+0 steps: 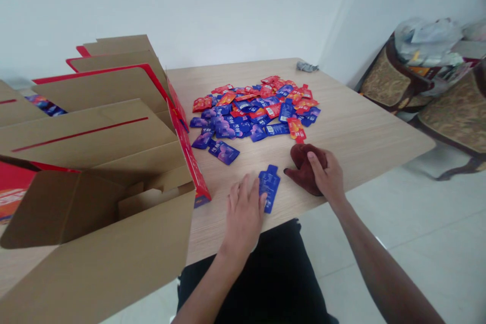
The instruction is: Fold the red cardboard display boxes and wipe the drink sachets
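My left hand [245, 210] lies with its fingers stretched out on the table, its thumb at the edge of a blue pouch [269, 188]. That pouch lies flat, its narrow spout end pointing away from me. In my right hand [329, 174] is a bunched dark brown cloth [306, 172], gripped near the table's front edge. Just beyond the cloth lies a red-orange pouch [296, 129]. Farther back spreads a loose heap of blue and red pouches [243, 124]; one blue pouch [224, 152] sits at its near left edge.
Open cardboard boxes [125, 263] with red outsides crowd the left side of the table [353, 131]. A small grey cloth [307, 67] lies at the far corner. To the right, patterned chairs [395, 78] hold plastic bags [429, 43]. A white wall stands behind.
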`<control>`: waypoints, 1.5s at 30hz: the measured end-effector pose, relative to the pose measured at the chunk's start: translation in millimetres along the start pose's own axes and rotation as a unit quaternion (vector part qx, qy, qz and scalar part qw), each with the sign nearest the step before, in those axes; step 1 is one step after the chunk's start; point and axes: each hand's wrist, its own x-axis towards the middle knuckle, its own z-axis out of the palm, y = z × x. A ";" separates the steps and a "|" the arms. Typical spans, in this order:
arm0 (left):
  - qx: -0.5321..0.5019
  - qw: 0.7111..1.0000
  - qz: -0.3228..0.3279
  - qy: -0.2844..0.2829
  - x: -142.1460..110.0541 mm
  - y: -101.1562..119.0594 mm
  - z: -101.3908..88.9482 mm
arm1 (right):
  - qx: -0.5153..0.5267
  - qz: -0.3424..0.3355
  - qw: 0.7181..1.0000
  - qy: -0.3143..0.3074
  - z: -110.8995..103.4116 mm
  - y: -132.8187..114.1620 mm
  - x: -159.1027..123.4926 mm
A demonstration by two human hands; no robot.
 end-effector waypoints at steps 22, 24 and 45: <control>-0.012 0.967 0.232 -0.099 -48.0 -27.2 -6.7 | -0.239 -0.329 0.870 -0.277 59.6 -64.6 -16.1; -0.017 0.970 0.224 -0.095 -48.9 -27.3 -6.0 | -0.260 -0.335 0.863 -0.275 61.3 -63.0 2.6; -0.005 0.974 0.210 -0.087 -51.8 -21.0 -11.1 | -0.194 -0.329 0.893 -0.238 64.5 -61.9 -27.6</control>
